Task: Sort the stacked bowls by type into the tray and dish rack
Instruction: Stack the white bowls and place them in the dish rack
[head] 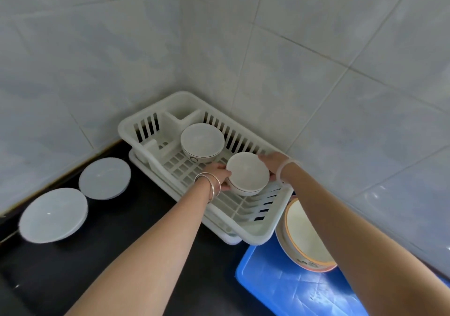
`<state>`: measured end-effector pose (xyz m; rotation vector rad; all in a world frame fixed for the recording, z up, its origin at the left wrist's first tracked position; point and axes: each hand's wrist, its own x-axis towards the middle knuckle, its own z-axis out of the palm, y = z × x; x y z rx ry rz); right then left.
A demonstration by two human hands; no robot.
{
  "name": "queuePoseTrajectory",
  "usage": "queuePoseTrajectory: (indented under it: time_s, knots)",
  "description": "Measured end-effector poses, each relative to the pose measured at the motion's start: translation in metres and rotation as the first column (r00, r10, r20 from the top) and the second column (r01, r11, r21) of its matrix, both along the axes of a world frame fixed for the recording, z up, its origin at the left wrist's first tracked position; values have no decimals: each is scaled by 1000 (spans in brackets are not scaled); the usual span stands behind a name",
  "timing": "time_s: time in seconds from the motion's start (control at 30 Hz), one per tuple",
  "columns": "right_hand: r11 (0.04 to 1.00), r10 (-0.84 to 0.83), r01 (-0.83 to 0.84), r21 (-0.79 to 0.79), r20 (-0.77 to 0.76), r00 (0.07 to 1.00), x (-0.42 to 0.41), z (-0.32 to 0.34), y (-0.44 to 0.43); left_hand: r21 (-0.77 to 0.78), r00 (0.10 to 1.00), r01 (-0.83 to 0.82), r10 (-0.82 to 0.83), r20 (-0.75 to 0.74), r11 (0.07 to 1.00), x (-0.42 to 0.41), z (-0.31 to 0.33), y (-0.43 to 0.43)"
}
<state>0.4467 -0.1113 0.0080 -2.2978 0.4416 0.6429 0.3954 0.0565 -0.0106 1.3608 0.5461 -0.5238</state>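
A small white bowl with a thin dark rim line (248, 173) is held inside the white plastic dish rack (258, 230). My left hand (219, 175) grips its left side and my right hand (272, 163) grips its right side. It looks like two nested bowls, low over the rack's grid floor. A second white stack of the same kind (202, 141) stands further back in the rack. An orange-rimmed bowl (304, 237) leans in the blue tray (280, 281) at the lower right.
Two pale upturned plates or lids (53, 214) (104, 178) lie on the black counter (121, 255) to the left. Grey tiled walls meet in a corner right behind the rack. The rack sits on a white drip tray (227, 236).
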Motion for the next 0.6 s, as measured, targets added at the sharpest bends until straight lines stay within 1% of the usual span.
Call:
queuePoseTrajectory:
  time_s: [0.2, 0.33, 0.47, 0.6]
  knots:
    - [996, 28, -28, -85, 6, 1000, 3, -2, 2, 2, 999, 37, -36, -28, 999, 6, -6, -1]
    - [987, 75, -73, -143, 12, 997, 4, -3, 1, 5, 999, 47, -47, -5, 999, 5, -10, 0]
    - [955, 162, -158, -251, -4, 987, 3, -5, -1, -7, 997, 56, -55, 45, 998, 6, -13, -1]
    - [889, 271, -269, -370, -46, 961, -3, -6, -3, 29, 989, 116, -118, 84, 993, 6, -14, -1]
